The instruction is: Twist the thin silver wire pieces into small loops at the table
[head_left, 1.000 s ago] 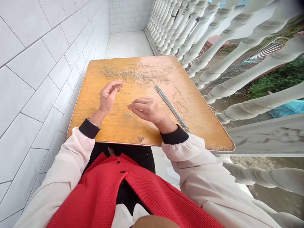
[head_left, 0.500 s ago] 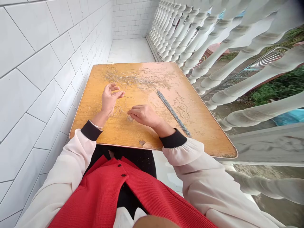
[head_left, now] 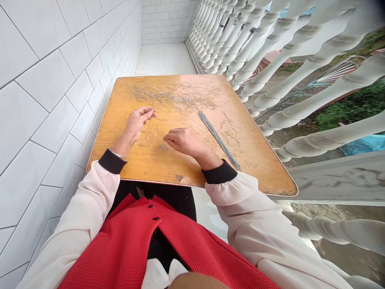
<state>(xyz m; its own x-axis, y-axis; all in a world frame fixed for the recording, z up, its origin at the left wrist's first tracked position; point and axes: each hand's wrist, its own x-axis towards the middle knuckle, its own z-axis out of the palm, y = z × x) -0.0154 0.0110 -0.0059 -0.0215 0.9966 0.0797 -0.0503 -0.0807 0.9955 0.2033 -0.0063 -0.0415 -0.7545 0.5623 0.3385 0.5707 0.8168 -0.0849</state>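
Left hand (head_left: 136,121) has closed to a pinch, contents unclear; right hand (head_left: 184,141) grips thin wire (head_left: 158,137) slanting toward the table's (head_left: 144,166) far-left corner.

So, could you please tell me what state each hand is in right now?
Left hand: closed in a pinch; anything held is too fine to make out.
Right hand: closed, seemingly pinching a wire.
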